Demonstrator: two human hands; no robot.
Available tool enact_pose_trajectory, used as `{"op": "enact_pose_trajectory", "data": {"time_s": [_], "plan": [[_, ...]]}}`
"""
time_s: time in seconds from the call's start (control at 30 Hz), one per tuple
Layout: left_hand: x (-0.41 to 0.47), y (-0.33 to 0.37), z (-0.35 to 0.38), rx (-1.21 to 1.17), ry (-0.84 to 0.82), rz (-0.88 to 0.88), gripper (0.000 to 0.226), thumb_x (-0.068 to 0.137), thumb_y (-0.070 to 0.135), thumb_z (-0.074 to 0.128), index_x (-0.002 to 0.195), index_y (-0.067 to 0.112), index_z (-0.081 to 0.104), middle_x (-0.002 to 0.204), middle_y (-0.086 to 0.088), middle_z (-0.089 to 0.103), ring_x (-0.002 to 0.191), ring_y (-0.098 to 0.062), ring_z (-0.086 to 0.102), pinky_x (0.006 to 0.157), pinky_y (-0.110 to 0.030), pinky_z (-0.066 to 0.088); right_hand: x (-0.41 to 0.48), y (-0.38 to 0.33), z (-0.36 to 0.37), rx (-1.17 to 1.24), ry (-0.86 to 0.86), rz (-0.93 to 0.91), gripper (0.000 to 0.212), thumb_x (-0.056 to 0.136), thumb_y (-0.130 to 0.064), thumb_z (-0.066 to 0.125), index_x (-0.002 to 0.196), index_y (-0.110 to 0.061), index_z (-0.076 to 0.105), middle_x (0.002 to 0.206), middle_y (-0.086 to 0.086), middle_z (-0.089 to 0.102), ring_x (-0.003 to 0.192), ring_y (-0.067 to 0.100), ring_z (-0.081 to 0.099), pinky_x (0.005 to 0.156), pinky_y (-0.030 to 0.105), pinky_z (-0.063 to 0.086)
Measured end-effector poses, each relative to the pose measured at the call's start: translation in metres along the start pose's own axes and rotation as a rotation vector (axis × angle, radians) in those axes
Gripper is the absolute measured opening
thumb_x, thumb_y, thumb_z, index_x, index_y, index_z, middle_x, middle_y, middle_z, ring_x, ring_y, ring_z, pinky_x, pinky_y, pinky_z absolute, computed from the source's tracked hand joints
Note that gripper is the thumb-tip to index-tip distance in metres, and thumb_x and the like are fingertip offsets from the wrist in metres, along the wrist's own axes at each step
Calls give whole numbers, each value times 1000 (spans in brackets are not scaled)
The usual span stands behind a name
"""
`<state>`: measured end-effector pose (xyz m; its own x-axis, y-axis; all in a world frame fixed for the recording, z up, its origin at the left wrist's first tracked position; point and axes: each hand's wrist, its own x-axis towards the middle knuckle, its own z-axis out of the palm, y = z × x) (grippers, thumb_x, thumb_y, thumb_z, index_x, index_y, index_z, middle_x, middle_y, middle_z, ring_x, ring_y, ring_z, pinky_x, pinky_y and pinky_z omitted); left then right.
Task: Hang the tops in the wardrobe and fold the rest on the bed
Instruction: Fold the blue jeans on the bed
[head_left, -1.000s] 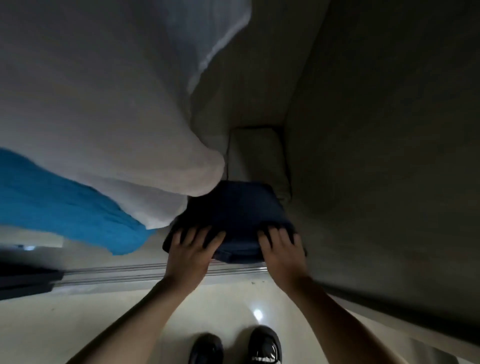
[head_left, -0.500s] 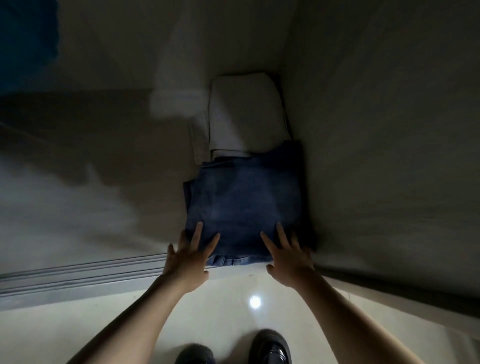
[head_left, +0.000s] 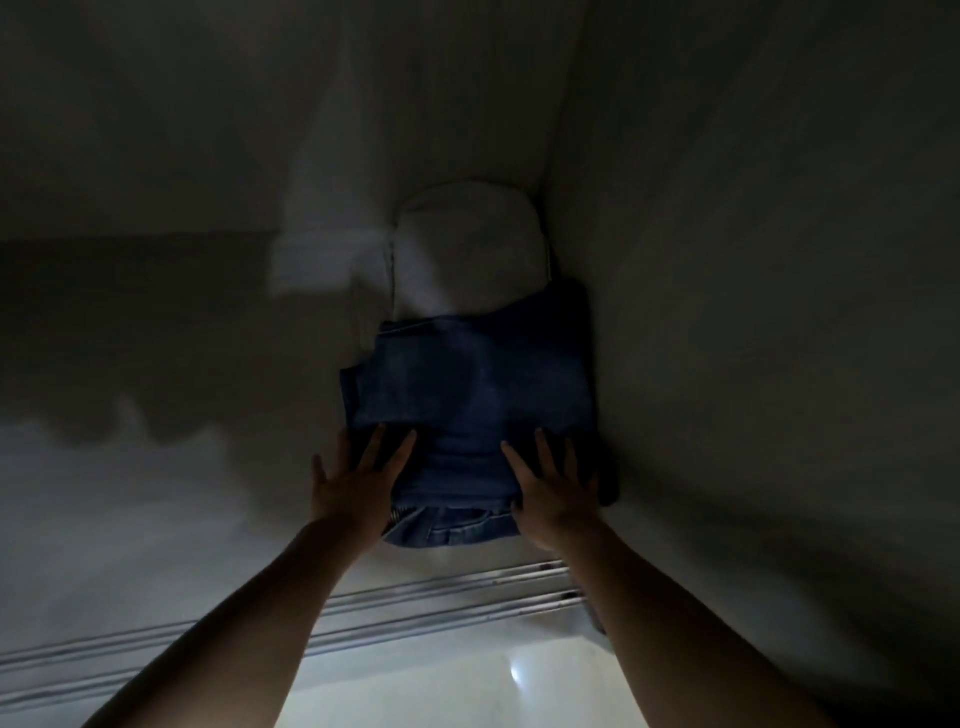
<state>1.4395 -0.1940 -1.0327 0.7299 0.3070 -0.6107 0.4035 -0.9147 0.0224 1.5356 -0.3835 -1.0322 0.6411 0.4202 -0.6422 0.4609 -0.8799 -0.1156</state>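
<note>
Folded blue jeans (head_left: 470, 395) lie on the wardrobe floor (head_left: 182, 509), pushed against the right inner wall (head_left: 753, 312). My left hand (head_left: 353, 486) rests flat on the near left corner of the jeans, fingers straight and spread. My right hand (head_left: 553, 491) lies flat on the near right corner in the same way. Behind the jeans sits a folded white garment (head_left: 465, 254), partly covered by the jeans' far edge. The waistband faces me at the near edge.
A pale hanging cloth (head_left: 332, 208) drops down at the left of the white garment. The sliding-door track (head_left: 415, 608) runs across the wardrobe's front edge. Glossy floor (head_left: 441, 686) lies below it. The wardrobe interior is dark.
The jeans have slid deeper into the wardrobe, past the door track, with both hands following. The blue and white hanging clothes seen a second ago have left the view.
</note>
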Motion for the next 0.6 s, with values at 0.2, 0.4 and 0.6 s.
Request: {"op": "enact_pose_trajectory", "data": {"time_s": [0.2, 0.4, 0.6], "plan": [[-40, 4, 4, 95, -48, 17, 76, 98, 21, 37, 145, 28, -21, 153, -10, -28, 142, -37, -15, 113, -55, 6, -34, -1, 2, -39, -29, 0, 79, 93, -33, 47, 148, -35, -10, 155, 10, -19, 143, 34, -13, 113, 52, 6], [-139, 17, -15, 150, -113, 44, 75, 97, 19, 36, 146, 27, -20, 153, -13, -26, 143, -34, -14, 115, -50, 4, -134, -12, -36, -37, -89, -4, 79, 94, -28, 46, 148, -33, -12, 154, 14, -23, 143, 35, -13, 114, 46, 8], [-230, 28, -93, 138, -57, 73, 70, 96, 17, 35, 150, 29, -9, 156, -8, -18, 144, -28, -7, 115, -44, 7, -232, -24, -107, -104, -34, 2, 75, 96, -31, 41, 148, -32, -13, 154, 16, -21, 143, 34, -9, 114, 45, 14]]}}
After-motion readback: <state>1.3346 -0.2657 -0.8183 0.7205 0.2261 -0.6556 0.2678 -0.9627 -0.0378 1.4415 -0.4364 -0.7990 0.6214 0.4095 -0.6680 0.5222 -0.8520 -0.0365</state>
